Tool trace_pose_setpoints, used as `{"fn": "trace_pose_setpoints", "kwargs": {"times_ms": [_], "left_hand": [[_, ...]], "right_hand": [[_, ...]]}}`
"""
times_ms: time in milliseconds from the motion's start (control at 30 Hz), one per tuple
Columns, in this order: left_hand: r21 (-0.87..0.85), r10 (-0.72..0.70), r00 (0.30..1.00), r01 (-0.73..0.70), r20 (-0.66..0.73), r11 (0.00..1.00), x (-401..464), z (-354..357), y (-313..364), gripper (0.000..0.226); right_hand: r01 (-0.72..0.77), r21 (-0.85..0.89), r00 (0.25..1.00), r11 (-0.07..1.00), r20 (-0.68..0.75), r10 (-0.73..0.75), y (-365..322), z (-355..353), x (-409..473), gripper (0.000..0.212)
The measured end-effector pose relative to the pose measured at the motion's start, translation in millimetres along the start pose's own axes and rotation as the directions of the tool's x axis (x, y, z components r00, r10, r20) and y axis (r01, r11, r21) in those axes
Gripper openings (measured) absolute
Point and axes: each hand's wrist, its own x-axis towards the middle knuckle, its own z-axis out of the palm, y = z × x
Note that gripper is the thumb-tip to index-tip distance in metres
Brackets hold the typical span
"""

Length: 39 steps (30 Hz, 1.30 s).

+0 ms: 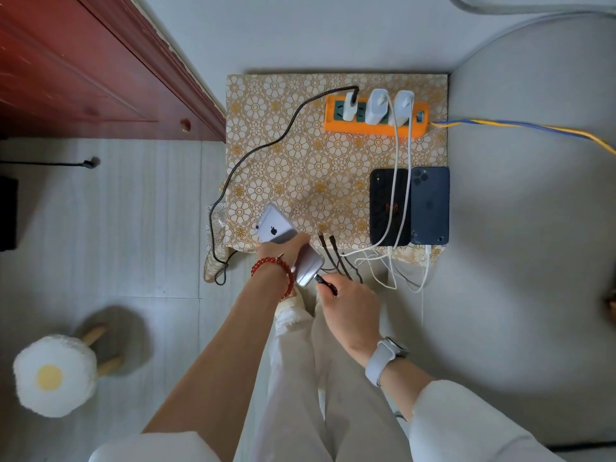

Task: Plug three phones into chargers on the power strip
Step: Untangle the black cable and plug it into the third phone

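An orange power strip (376, 127) lies at the table's far side with three white chargers (376, 106) plugged in. A black phone (388, 208) and a dark blue phone (430, 205) lie face down at the near right, each with a white cable (396, 181) at its bottom end. My left hand (283, 253) grips a silver phone (276, 226) over the table's near edge. My right hand (346, 305) pinches the plug of the black braided cable (260, 145) right at the silver phone's bottom port.
The small table has a floral cloth (283, 128) and stands against a white wall. A red wooden door (83, 61) is at the left. An egg-shaped stool (53, 375) stands on the floor at lower left. The strip's blue-yellow cord (533, 128) runs off right.
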Motion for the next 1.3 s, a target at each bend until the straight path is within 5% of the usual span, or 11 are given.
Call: {"fn": "trace_pose_setpoints", "kwargs": {"times_ms": [400,533,667,767,867,1067,1167,1300], "left_hand": [[0.033,-0.036,0.999,0.035,0.031,0.999,-0.6,-5.8,-16.2,0.051],[0.163,0.017,0.999,-0.022,0.030,0.986,2.9,-7.5,-11.5,0.057],[0.331,0.135,0.990,-0.138,0.033,0.933,7.7,-8.0,4.3,0.075],[0.414,0.204,0.978,-0.204,0.046,0.887,7.6,-7.4,9.1,0.089],[0.544,0.304,0.950,-0.293,0.072,0.786,10.5,-3.4,4.1,0.087],[0.636,0.352,0.921,-0.372,0.166,0.676,18.4,20.4,1.2,0.078],[0.666,0.392,0.905,-0.395,0.164,0.633,20.2,33.8,5.0,0.079],[0.737,0.500,0.860,-0.405,0.105,0.542,30.1,55.9,15.0,0.088]], "right_hand": [[0.000,0.062,1.000,0.998,0.005,0.000,2.6,11.1,-12.3,0.021],[-0.013,0.087,0.999,0.996,0.031,0.011,-3.4,17.6,-12.1,0.021],[0.180,0.072,0.966,0.981,0.174,-0.190,3.3,10.3,6.5,0.034],[0.321,-0.065,0.864,0.945,0.429,-0.264,24.2,1.4,12.1,0.049],[0.348,-0.075,0.748,0.934,0.623,-0.229,37.9,3.1,5.7,0.056],[0.270,-0.220,0.715,0.937,0.698,-0.043,44.9,1.7,4.7,0.051],[0.208,-0.192,0.754,0.959,0.656,-0.032,48.7,-2.7,16.1,0.045],[0.158,-0.077,0.894,0.984,0.434,-0.109,47.5,-15.3,40.6,0.037]]}}
